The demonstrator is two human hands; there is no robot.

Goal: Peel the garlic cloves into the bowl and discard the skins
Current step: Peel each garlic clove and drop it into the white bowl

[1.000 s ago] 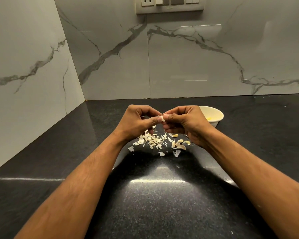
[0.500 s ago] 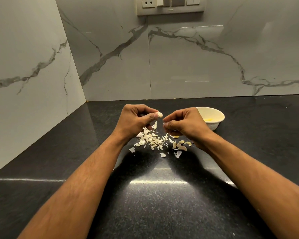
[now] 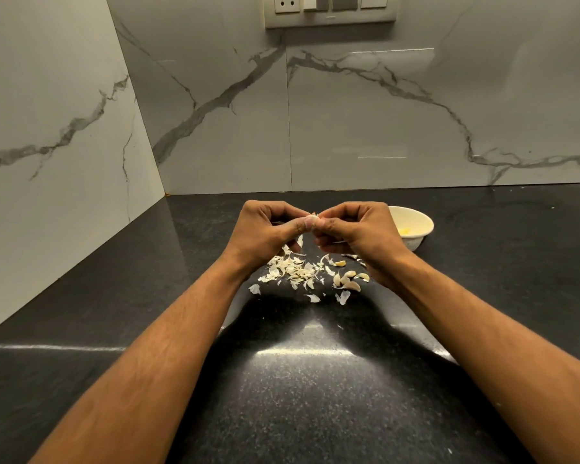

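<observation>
Half a second ago the hands were apart; now left hand and right hand both pinch one clove, seemingly still skinned, left of the bowl.

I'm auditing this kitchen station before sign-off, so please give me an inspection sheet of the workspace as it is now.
Surface: dark speckled counter, glossy, with a light glare.
Job's things: clove pinched between both hands; unpeeled cloves on the counter; white bowl behind the right hand, something yellow inside.
Clutter: skins scattered under the hands, not yet discarded.
Hands: left hand and right hand both pinch the clove above the skins.
Cables: nothing seen.
Surroundings: marble-look wall in a corner; switch plate at top.
</observation>
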